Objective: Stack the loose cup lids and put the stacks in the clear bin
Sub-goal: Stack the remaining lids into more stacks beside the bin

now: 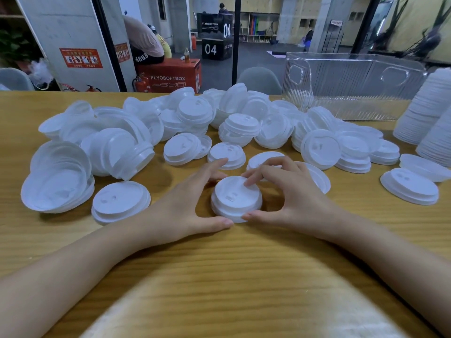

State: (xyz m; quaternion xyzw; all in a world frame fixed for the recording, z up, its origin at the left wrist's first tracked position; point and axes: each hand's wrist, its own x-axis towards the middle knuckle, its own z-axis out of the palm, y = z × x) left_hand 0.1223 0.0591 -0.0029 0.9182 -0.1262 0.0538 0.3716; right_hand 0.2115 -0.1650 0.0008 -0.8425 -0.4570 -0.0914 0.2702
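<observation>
A short stack of white cup lids [236,198] stands on the wooden table [244,259] in front of me. My left hand [188,198] cups its left side, thumb at the near rim and fingers curled round the far rim. My right hand [290,193] grips its right side, thumb at the near rim and fingertips pressing on the top lid. A pile of loose white lids [170,128] spreads across the table behind. The clear ribbed bin [351,89] stands at the back right, and no lids show in it.
Two tall stacks of white lids [429,115] lean at the right edge. Single lids [410,186] lie at the right and another lid [120,201] lies left of my hands. Behind a glass wall, people sit near an orange box [170,76].
</observation>
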